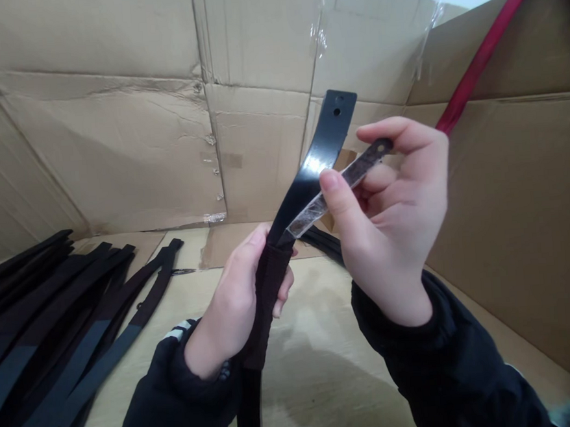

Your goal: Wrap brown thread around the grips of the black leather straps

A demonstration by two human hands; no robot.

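Observation:
My left hand [237, 298] is wrapped round a long black metal strip [296, 196] where a dark fabric sleeve [269, 283] covers it. The strip's bare upper part is glossy, bends slightly and ends in a squared tip with two holes. In my right hand [392, 212], a thin flat metal tool [314, 210] with a rounded, holed end is pinched between thumb and fingers. The tool's lower end meets the sleeve's upper edge beside the strip; whether it goes inside is hard to make out.
Several similar black strips with dark sleeves [76, 299] lie in a pile at the left of the pale tabletop [318, 348]. Cardboard walls [138, 145] stand behind and at the right. A red strap [488, 49] hangs over the right wall. More dark strips [323, 243] lie behind my hands.

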